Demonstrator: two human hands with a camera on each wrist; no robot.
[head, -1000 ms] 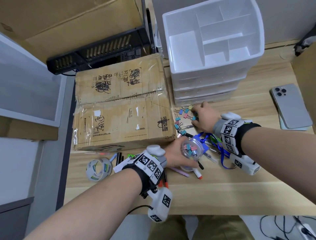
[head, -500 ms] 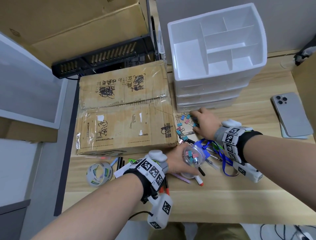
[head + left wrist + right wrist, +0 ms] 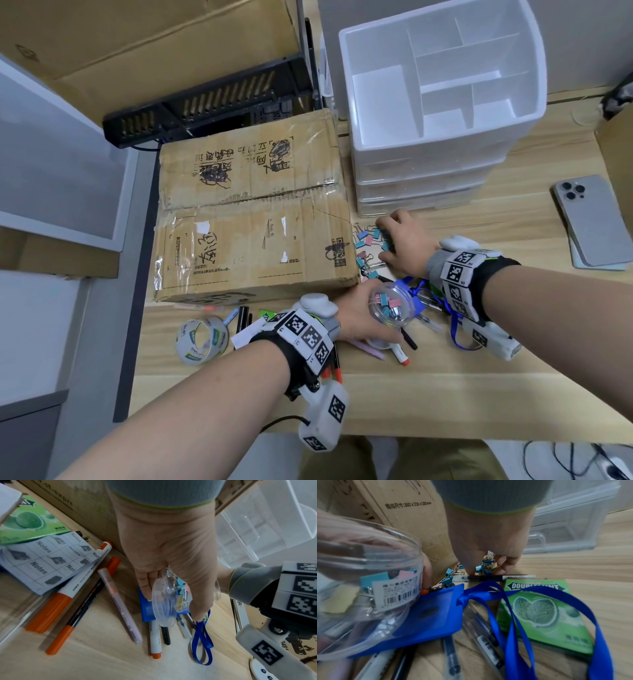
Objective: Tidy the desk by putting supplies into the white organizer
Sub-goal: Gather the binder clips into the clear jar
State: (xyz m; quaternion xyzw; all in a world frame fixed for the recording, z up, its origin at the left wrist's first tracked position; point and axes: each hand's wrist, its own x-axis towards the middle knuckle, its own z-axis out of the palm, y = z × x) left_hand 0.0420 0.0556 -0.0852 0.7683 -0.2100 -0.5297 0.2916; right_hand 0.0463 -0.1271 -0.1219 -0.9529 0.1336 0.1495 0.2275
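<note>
The left hand (image 3: pixel 359 317) grips a clear jar (image 3: pixel 392 306) partly filled with binder clips, above the pens (image 3: pixel 120 605). The right hand (image 3: pixel 406 245) curls over loose clips (image 3: pixel 485 568) on the desk (image 3: pixel 445 387), apparently pinching some, just before the white organizer (image 3: pixel 442 102).

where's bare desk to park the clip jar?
Bare wood between the right forearm and phone, and along the near edge under the tape roll. Crowded in front of the organizer: binder clips, pens, lanyard.
</note>
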